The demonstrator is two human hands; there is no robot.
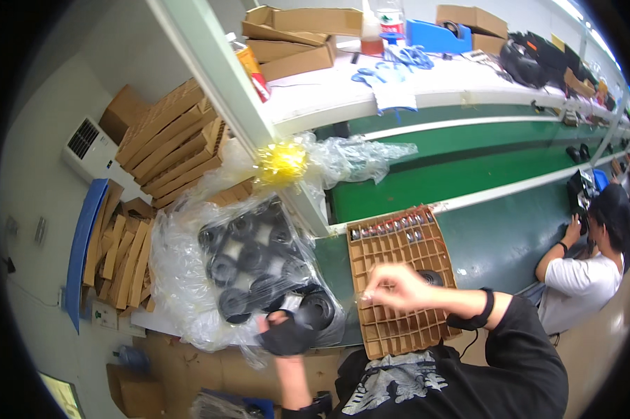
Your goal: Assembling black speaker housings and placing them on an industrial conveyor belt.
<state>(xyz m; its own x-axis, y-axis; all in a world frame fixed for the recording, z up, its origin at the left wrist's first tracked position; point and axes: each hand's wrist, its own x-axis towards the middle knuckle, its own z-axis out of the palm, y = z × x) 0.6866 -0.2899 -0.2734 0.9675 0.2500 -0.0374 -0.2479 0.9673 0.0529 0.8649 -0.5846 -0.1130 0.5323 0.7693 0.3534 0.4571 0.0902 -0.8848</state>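
So your right hand [402, 288] is over the cardboard box [426, 251], fingers curled and bunched toward the tips. There's a pale blur at the tips, so I can't tell if you're pinching anything. Your left hand [287, 335] is left of the box, bare fingertips poking out past something black, maybe a glove. Can't tell if those fingers are gripping. It's right beside the black round parts [315, 311] bundled in clear plastic [178, 279].

The box sits on the green desk [500, 227]. Progress-wise, I'd call it early: shiny little parts [388, 226] line the box's far end, with a couple more in the next row. Most other cells I can see have none, though your arm hides some. There's also a dark round piece [430, 278] by your right wrist, over the box.

As for writing, a bottle [392, 24] on the shelf [308, 98] beyond the box has a red-and-white label, and the orange-and-red package [252, 70] beyond the box, off to its left, looks printed too. Your black top, on the near side of the box, has a pale print [399, 380], too stylised to make out.
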